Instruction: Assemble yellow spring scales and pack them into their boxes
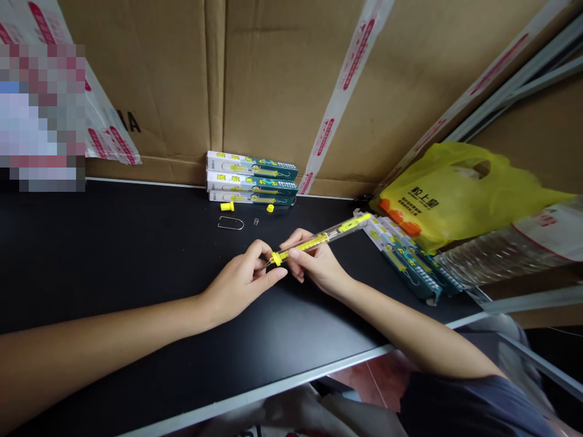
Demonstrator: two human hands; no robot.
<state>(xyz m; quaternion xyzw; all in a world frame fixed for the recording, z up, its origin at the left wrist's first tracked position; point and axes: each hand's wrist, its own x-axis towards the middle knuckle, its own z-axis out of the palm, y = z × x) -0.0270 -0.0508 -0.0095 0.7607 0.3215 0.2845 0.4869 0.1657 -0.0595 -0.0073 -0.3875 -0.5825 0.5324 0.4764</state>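
A clear tube spring scale [306,245] with yellow inner parts is held at a slant over the black table, its far end pointing up to the right. My right hand [316,264] is closed round the tube's lower half. At its lower left end, my left hand [243,278] pinches a thin metal piece sticking out by the yellow end cap; the fingertips partly hide it. Beyond my hands lie a yellow plug [226,207], a small yellow cap [270,208], a U-shaped metal wire [231,223] and a tiny spring [255,221].
Printed boxes [252,182] are stacked against the cardboard [282,79] at the back. At right lie more boxes [405,258], beside a yellow plastic bag [437,194] and a clear ribbed plastic bottle [487,258]. A pale metal edge [273,388] runs along the table's front.
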